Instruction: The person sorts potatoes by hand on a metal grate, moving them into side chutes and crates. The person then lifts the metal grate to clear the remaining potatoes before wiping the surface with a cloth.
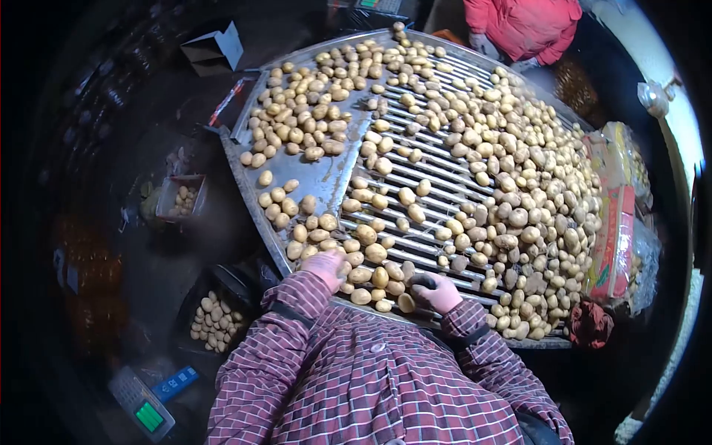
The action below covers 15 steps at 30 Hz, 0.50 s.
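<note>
My left hand rests among potatoes at the near edge of a slatted metal sorting table. Its fingertips are hidden by the hand itself and the potatoes around it. To the right, at the same edge, is my right hand, with its fingers curled at a dark patch that I cannot identify. A potato lies right beside those fingers, touching or nearly so. Loose potatoes lie between the two hands.
A large heap of potatoes covers the table's right side. Bags stand beyond it. At lower left are a dark crate of potatoes and a scale; a small box is further up. A person in a red jacket is across the table.
</note>
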Each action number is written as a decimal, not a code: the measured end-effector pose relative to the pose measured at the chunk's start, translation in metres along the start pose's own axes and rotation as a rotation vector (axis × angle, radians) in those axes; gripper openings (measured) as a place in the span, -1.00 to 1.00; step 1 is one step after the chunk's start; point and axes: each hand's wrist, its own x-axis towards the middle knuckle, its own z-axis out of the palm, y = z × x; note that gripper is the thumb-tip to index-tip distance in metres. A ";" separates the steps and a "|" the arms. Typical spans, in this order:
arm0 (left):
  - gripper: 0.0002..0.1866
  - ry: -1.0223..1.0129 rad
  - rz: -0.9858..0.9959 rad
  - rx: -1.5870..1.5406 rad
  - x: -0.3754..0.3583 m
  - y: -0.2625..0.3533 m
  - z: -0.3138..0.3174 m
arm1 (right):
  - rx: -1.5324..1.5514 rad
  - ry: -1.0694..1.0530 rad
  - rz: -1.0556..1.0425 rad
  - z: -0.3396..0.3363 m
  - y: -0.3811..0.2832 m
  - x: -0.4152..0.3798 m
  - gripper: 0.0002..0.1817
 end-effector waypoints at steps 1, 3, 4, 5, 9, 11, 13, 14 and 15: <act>-0.47 0.116 -0.117 -0.285 -0.011 0.003 -0.011 | -0.123 0.052 -0.082 0.000 -0.014 -0.003 -0.68; -0.50 0.305 -0.071 -0.859 -0.014 -0.037 0.017 | -0.279 0.110 -0.242 0.003 -0.036 0.003 -0.65; -0.54 0.357 -0.085 -1.230 -0.020 -0.049 0.024 | -0.314 0.113 -0.316 0.006 -0.045 0.007 -0.64; -0.57 0.342 -0.112 -1.469 -0.034 -0.046 0.011 | -0.354 0.037 -0.370 0.006 -0.064 0.009 -0.59; -0.73 0.249 -0.242 -1.809 -0.067 -0.039 -0.012 | -0.943 -0.258 -0.362 0.039 -0.102 0.038 -0.46; -0.84 0.346 -0.145 -1.461 -0.059 -0.033 -0.001 | -1.051 -0.286 -0.358 0.058 -0.100 0.051 -0.47; -0.80 0.076 -0.369 -1.065 -0.047 0.001 -0.009 | -0.947 -0.309 -0.304 0.057 -0.092 0.058 -0.46; -0.76 0.291 0.100 -0.581 -0.033 0.001 0.012 | -0.897 -0.321 -0.273 0.051 -0.091 0.059 -0.46; -0.67 0.171 0.099 -0.311 -0.028 0.021 0.005 | -0.711 -0.321 -0.233 0.032 -0.096 0.050 -0.45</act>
